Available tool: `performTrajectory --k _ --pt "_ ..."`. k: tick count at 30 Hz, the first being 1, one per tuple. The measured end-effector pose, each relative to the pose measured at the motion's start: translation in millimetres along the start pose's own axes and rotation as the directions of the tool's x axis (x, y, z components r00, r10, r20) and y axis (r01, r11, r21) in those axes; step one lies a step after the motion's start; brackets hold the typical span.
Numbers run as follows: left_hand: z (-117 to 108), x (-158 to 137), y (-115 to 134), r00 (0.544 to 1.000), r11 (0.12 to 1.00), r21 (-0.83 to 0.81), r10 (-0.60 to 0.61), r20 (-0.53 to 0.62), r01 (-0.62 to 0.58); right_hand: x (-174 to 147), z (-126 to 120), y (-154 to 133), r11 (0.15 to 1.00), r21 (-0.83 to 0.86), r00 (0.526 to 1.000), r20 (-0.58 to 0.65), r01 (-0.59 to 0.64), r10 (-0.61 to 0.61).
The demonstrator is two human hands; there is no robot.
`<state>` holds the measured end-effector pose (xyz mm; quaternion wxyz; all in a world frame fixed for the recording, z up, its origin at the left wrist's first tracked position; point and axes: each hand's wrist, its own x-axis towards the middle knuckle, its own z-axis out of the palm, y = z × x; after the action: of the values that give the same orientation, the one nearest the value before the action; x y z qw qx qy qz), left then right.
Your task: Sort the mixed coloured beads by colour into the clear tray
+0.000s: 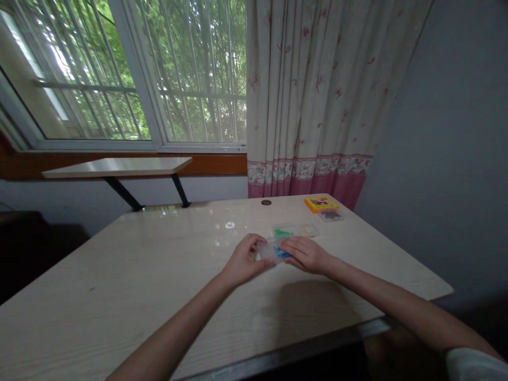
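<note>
A small clear plastic box (265, 251) with blue pieces (281, 252) in its right part lies between my hands, low over or on the table. My left hand (248, 259) grips its left end, thumb on the near edge and fingers on the far edge. My right hand (307, 254) is closed about the right end, its fingers covering part of the blue pieces. Just behind, a clear box (294, 227) holds green pieces (282, 233) at its left. The exact shape of the pieces is too small to tell.
A yellow-orange case (320, 203) with a picture on it stands at the table's far right, a clear box with dark contents (332, 215) before it. A raised shelf (119, 166) on black legs stands at the back left. The pale table (159, 286) has a round hole (266, 202).
</note>
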<state>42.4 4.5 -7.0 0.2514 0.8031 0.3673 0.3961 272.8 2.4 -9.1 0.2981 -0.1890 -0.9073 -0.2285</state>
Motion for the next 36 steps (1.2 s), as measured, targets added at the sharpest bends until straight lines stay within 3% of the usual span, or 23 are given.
performTrajectory --k 4,8,13,17,26,36 --pt "-2.2 -2.1 -3.8 1.000 0.999 -0.040 0.012 0.016 -0.012 -13.9 -16.3 25.0 0.994 -0.047 0.995 0.025 -0.095 0.096" --pt "-4.9 -1.9 -12.0 0.999 1.000 0.002 0.028 0.038 -0.029 -59.2 -41.9 69.9 0.958 -0.140 0.966 0.038 -0.250 0.257" --pt "-5.9 4.7 -21.6 0.990 0.991 0.071 0.106 0.095 -0.113 -133.3 -71.9 106.7 0.850 -0.246 0.860 0.098 -0.466 0.500" --pt "-8.4 10.1 -27.6 0.989 0.989 0.097 0.102 0.109 -0.113 -170.0 -77.5 111.6 0.818 -0.223 0.799 0.193 -0.530 0.570" --pt "-14.1 29.8 -29.7 0.981 0.979 0.166 0.088 0.174 -0.117 -187.5 -63.6 128.9 0.808 -0.157 0.758 0.284 -0.568 0.587" --pt "36.0 63.8 -33.2 0.991 0.992 0.118 0.021 0.130 -0.036 -186.4 -63.3 128.1 0.805 -0.186 0.758 0.271 -0.564 0.594"
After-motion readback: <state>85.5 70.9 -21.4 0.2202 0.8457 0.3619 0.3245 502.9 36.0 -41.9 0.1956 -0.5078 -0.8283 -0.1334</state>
